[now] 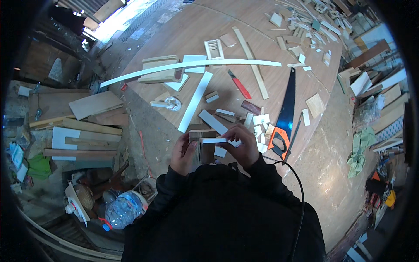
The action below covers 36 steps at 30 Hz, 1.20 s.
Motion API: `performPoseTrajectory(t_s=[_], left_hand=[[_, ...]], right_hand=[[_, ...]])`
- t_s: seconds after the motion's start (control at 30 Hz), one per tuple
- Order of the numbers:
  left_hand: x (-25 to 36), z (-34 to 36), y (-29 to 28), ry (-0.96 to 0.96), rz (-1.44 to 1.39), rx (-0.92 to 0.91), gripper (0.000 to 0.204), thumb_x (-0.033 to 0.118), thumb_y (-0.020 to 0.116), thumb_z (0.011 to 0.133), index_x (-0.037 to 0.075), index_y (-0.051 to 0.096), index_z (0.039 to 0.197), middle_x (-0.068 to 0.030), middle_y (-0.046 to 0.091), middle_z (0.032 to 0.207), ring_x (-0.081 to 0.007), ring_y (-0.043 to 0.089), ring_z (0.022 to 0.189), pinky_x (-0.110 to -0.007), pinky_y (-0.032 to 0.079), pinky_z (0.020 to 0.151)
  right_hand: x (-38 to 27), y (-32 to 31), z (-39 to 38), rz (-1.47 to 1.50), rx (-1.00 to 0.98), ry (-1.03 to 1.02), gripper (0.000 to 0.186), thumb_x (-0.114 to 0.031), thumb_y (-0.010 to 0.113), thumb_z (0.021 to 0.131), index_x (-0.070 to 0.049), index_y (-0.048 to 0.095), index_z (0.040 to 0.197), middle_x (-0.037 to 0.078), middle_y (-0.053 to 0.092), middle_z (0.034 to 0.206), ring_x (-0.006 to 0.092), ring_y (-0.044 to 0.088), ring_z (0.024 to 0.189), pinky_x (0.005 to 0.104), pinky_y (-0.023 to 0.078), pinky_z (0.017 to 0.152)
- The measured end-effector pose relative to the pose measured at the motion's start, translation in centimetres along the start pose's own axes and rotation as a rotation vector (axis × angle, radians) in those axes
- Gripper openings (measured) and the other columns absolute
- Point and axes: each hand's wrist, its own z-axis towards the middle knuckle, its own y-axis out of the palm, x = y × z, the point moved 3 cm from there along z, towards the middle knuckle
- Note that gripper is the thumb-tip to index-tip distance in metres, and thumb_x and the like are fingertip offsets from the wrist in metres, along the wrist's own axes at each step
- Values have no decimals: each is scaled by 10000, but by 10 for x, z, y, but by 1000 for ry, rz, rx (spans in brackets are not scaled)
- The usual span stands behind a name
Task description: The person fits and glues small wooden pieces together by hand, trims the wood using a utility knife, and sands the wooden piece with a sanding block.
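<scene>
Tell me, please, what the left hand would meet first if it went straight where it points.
Likely the diagonal white strip, near end first; whether the left hand would pass above it is unclear.

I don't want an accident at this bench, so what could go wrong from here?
The white strip, pinched in the right hand, might slip. The saw lies uncovered to that hand's right, so a careless reach that way could mean a cut.

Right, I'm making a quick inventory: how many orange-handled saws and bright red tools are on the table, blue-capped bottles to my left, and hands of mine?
Orange-handled saw: 1
Bright red tool: 1
Blue-capped bottle: 1
Hands (left hand, right hand): 2
Total: 5
</scene>
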Motion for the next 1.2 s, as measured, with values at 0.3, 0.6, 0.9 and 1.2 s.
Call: performPoseTrajectory(t_s=[0.3,0.6,0.9,1.2], left_hand=[[40,-13,28,178,55,-56,401,118,509,963,-42,391,1312,-118,533,1226,-158,527,1112,-285,408,952],[43,-32,29,255,-100,-90,464,91,613,908,-11,373,1291,-172,495,1280,-229,518,1171,-339,410,995],[55,-39,29,345,-4,-62,501,80,719,823,5,403,1205,-215,519,1234,-289,535,1170,-406,443,1001],[53,-44,24,435,69,-30,496,148,718,838,-16,415,1195,-232,540,1202,-303,553,1150,-406,452,990]], right_hand=[[-31,-4,-18,-146,219,-91,338,50,746,693,-77,693,1001,73,618,897,173,637,800,276,517,667],[-50,-1,-25,-214,270,-258,383,59,766,660,-95,699,1005,77,606,887,198,640,789,284,522,642],[-62,1,-30,-224,292,-359,413,67,742,655,-87,689,1035,80,586,851,211,612,769,297,506,626],[-68,3,-33,-217,324,-389,407,74,731,648,-83,692,1022,77,577,844,201,602,745,299,498,612]])
